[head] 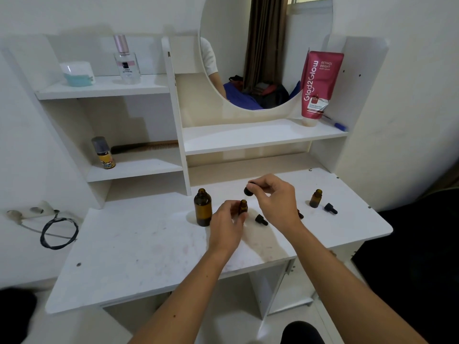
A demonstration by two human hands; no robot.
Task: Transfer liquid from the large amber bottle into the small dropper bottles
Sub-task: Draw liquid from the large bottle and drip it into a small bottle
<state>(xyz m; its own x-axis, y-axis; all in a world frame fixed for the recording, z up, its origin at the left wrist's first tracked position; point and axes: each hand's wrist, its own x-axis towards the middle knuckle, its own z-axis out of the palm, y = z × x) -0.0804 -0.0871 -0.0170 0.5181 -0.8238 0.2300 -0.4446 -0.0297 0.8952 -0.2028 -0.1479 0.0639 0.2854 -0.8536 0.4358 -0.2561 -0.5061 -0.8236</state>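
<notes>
Left hand (227,216) steadies an uncapped small dropper bottle (243,206) upright on the bench (149,249), its grip closed round the body so the mouth stays put. Right hand (272,197) pinches a black dropper cap (248,190) just above that mouth. The large amber bottle (203,207) stands open just left; another small bottle (316,198) waits uncapped, well right

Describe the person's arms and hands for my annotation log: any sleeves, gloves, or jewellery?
Both forearms are bare as far as the frame shows, with no sleeves in view. The left hand and right hand wear no gloves, and no rings, watch or bracelets are visible.
</notes>
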